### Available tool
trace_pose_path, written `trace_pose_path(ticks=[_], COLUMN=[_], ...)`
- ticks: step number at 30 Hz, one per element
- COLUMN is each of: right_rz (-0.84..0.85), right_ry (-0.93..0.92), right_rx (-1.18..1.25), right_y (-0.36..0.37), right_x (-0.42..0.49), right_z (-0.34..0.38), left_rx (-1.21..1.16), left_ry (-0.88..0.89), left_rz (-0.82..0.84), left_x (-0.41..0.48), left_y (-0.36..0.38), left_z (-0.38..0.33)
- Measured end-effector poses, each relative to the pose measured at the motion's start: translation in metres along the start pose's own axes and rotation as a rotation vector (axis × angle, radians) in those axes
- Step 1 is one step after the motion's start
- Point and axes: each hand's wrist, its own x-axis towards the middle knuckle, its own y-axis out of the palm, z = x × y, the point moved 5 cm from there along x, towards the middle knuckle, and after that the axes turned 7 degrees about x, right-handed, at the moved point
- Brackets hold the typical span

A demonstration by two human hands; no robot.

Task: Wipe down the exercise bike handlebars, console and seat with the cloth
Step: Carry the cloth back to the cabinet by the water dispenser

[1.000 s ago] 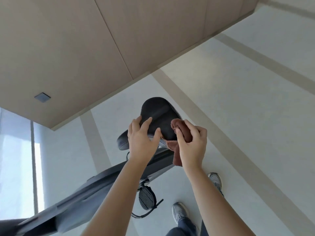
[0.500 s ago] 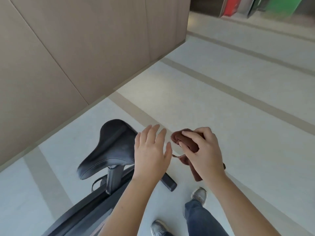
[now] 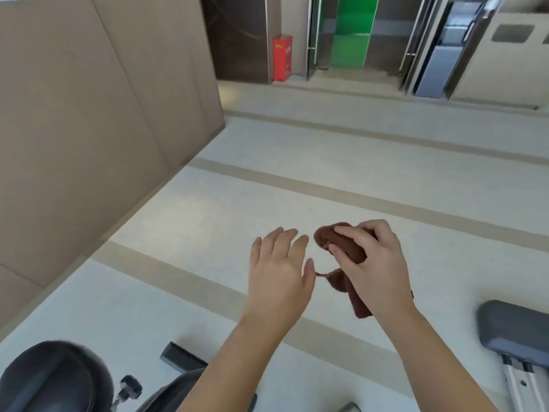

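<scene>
Right grip (image 3: 375, 264) clenched round the bunched brown cloth (image 3: 341, 243), mid-air over the floor, tail hanging below; likely regathering it for a fresh face. Left grip (image 3: 279, 273) released, fingers straight, just beside the cloth. Seat (image 3: 53, 379) low left, untouched.

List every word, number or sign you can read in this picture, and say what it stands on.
No text can be read.
On the red box: faint marks on its front, too blurred to read.
On the green panel, the cloth and the seat: no lettering shows.
</scene>
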Motion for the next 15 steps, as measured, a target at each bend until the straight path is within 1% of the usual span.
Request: trace_pose_path(ticks=[6,9,11,15], right_rz=[-0.155,-0.212,-0.221,-0.181], right_ry=[0.084,0.143,0.169,0.194], right_rx=[-0.137,-0.178,-0.194,-0.194], right_y=[-0.099,-0.137,-0.152,-0.159], right_x=[0.066,0.093,0.111,0.148], right_z=[-0.09,-0.128,-0.148,-0.18], left_rx=[-0.075,-0.1,-0.107,-0.1], left_ry=[0.142,0.195,0.216,0.25], left_rz=[0.032,0.041,0.045,0.053], left_x=[0.092,0.13,0.15,0.188], left_y=[0.07,0.098,0.114,0.148], left_z=[-0.1,-0.139,-0.158,-0.177])
